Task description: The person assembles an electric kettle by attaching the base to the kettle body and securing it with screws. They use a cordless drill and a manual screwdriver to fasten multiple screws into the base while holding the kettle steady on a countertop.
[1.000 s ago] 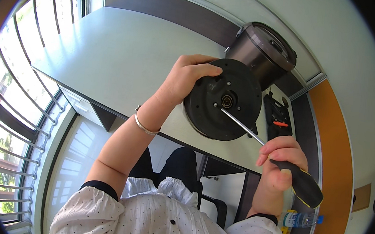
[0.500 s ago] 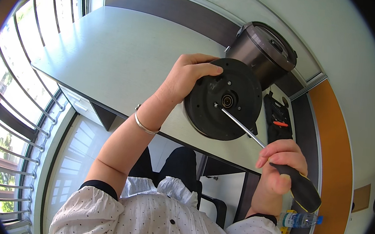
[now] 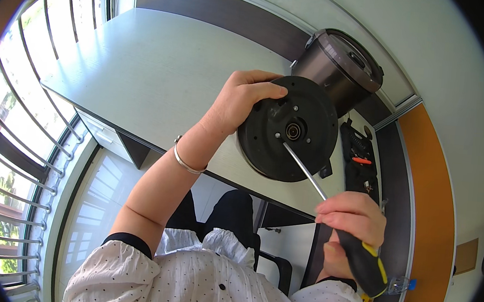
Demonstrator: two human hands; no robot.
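Note:
A round black underside, like the base of an electric kettle (image 3: 264,159), faces up toward me with a ringed connector at its centre. Small screws sit around that connector. My left hand (image 3: 247,97) grips its upper left rim, thumb lying on the flat face. In my right hand (image 3: 356,224) is a screwdriver (image 3: 304,169) with a long metal shaft and a black and yellow handle, fingers wrapped around it. Its tip points at the screw (image 3: 278,135) left of the connector; whether it touches cannot be told. The body beneath the base is mostly hidden.
A brown rice cooker (image 3: 339,62) stands behind the kettle at the back of the pale table (image 3: 163,69). To the right lies a black tool case (image 3: 360,147) with an orange-handled tool (image 3: 362,161). A blue-capped bottle (image 3: 400,285) is lower right, partly behind the screwdriver handle.
My right hand has shifted left with the screwdriver, and its handle now points more steeply downward. The tip has moved slightly left and down. My left hand and the kettle base stay nearly still.

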